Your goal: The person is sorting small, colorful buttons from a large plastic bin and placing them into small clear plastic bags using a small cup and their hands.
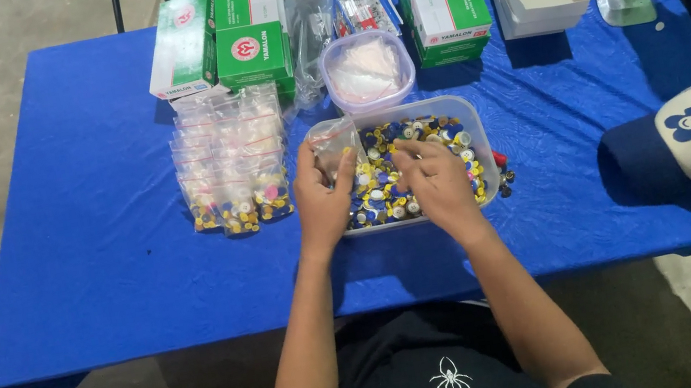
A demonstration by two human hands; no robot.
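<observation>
Your right hand (438,180) is in the clear tub (470,120) of coloured caps (383,192), its grip pinching among them; whether it grasps one, I cannot tell. Your left hand (322,196) clasps a small clear bag (333,144) at the tub's left rim. Hold its mouth wide, low above the tub. Filled bags (237,194) stand left of the tub.

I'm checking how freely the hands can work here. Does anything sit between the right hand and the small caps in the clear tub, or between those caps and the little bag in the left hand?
Nothing visible does. The right hand is already in the open clear tub among the small caps. The left hand holds the little bag at the tub's left edge.
</observation>
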